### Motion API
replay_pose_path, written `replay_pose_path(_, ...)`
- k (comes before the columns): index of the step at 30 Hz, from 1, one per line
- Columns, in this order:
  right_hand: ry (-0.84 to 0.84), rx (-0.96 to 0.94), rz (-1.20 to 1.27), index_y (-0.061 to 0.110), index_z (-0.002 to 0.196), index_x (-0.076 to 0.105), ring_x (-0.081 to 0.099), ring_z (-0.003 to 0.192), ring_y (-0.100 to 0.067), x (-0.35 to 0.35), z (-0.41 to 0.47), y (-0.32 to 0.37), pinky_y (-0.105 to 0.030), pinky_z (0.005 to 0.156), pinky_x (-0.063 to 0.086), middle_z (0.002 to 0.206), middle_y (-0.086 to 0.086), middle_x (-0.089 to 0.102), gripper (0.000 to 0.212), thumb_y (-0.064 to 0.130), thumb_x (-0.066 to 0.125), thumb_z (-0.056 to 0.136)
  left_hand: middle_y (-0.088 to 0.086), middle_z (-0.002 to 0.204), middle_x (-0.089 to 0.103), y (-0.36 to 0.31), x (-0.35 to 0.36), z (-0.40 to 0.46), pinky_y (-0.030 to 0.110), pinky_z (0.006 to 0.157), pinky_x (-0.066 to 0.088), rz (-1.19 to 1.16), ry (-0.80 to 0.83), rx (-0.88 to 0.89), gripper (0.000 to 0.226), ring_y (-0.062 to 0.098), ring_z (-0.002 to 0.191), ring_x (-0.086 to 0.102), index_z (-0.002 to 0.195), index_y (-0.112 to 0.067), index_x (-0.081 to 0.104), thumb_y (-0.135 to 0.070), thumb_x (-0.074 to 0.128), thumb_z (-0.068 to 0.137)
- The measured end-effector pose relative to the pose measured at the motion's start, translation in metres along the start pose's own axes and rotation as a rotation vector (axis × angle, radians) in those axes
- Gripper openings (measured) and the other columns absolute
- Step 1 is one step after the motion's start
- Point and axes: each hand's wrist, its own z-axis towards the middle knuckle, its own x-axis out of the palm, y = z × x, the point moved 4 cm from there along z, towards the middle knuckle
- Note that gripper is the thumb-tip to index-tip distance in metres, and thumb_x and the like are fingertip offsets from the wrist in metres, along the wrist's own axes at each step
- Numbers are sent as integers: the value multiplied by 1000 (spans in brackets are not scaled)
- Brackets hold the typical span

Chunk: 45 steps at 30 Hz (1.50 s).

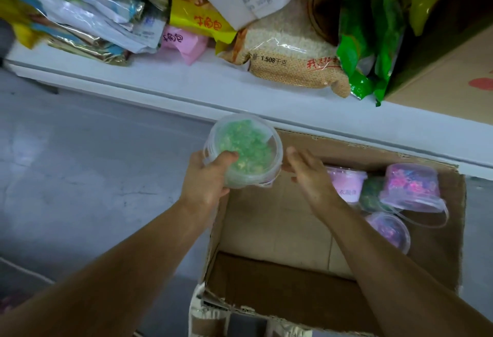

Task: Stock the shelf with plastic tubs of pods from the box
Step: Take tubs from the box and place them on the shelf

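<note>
Green-pod tub (pixel 244 150) gripped in left hand (pixel 206 176); right hand (pixel 309 174) relaxed, seemingly touching; rice bag (pixel 288 54) reads "1.508".

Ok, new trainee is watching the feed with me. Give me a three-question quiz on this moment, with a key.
1. True or false: the left hand grips the green tub.
2. Where do the other tubs lie in the box?
A. its left side
B. its right side
C. spread all over
3. Fill in: the right hand is open beside the green tub and holds ____.

Key:
1. True: its thumb lies over the rim.
2. B: the pink tub and the rest sit by the right wall.
3. Nothing.
</note>
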Motion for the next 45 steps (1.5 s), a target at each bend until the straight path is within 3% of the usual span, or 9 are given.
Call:
replay_pose_path(3,23,78,-112,23,103,60,59,94,-24,18,18,-17,-30,86,47,103,-5,63,40,56,46,85,1,101,60,-4,-18,10,22,58,54,-62,-93,68,15,13,85,62,97,-25,50,-23,61,87)
replay_pose_path(6,19,167,-185,14,104,52,49,87,-17,34,43,-37,-5,48,31,102,-10,55,23,33,51,92,-1,101,59,-1,-32,24,31,75,53,-120,-164,97,19,14,87,62,100,-25,49,-28,61,87)
replay_pose_path(9,-34,258,-140,1,131,49,53,111,-29,46,62,-42,-18,67,40,128,-16,55,55,43,45,94,2,108,58,4,-37,37,33,80,53,-141,-199,116,35,18,95,62,115,-21,47,-30,62,86)
replay_pose_path(13,-36,405,-11,2,132,47,50,116,-33,69,87,-46,-43,101,40,134,-18,50,63,52,39,94,4,113,58,10,-38,49,35,85,53,-130,-185,117,36,20,101,62,115,-21,47,-32,62,85)
replay_pose_path(19,134,630,237,20,115,53,52,93,-32,87,73,-73,-40,78,42,105,-9,57,43,50,51,84,5,116,59,13,-42,53,37,85,53,-115,-192,106,41,21,103,61,120,-20,47,-32,63,85)
replay_pose_path(23,47,610,440,18,133,42,58,101,-33,97,56,-95,-34,57,50,128,-11,51,64,46,62,79,4,116,58,13,-45,51,38,86,53,-115,-209,95,41,20,102,61,120,-19,46,-32,63,85)
replay_pose_path(34,-103,403,416,18,126,53,60,104,-30,73,25,-78,-36,65,55,120,-11,59,42,42,52,91,2,105,56,8,-50,27,37,87,52,-114,-242,61,38,20,99,61,116,-18,45,-33,62,86)
replay_pose_path(39,-93,352,560,25,126,52,59,104,-23,18,-38,-29,-27,58,51,117,-3,60,35,34,53,92,3,101,57,-26,-43,-24,32,80,53,-129,-215,64,37,17,90,62,117,-16,44,-32,60,88)
replay_pose_path(45,-127,281,663,20,118,58,60,106,-26,-64,-119,69,-35,75,54,116,-8,63,32,31,59,88,5,107,58,-100,-34,-109,27,65,49,-154,-171,100,31,15,85,62,112,-16,44,-31,58,89)
